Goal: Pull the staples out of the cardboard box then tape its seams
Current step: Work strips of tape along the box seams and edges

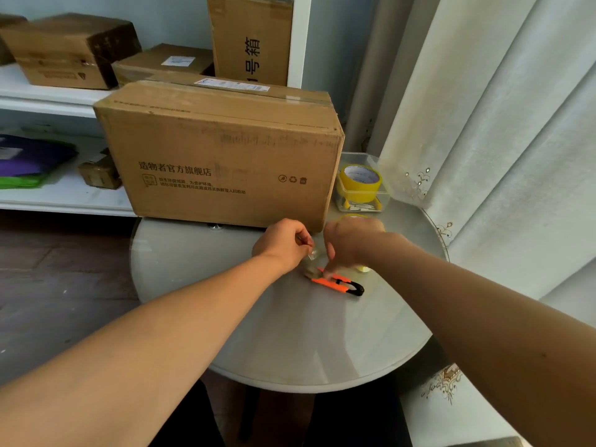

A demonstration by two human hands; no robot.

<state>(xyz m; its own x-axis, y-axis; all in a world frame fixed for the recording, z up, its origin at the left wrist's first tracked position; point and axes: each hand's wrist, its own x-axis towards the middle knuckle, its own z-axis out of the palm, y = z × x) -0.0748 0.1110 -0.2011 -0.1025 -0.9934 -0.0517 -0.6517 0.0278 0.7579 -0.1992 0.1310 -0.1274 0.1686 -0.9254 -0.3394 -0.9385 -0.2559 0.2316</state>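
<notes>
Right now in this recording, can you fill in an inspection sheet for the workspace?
Surface: round grey glass-topped table, glossy.
Job's things: large brown cardboard box at the table's far edge, clear tape along its top; yellow tape roll in a clear plastic container right of the box; orange and black snips lying on the table.
Clutter: smaller cardboard boxes and purple and green bags on white shelves.
Hands: left hand pinches clear tape; right hand grips a second roll, fingertips touching the snips.
Cables: nothing seen.
Surroundings: white curtain at right, dark floor.
</notes>
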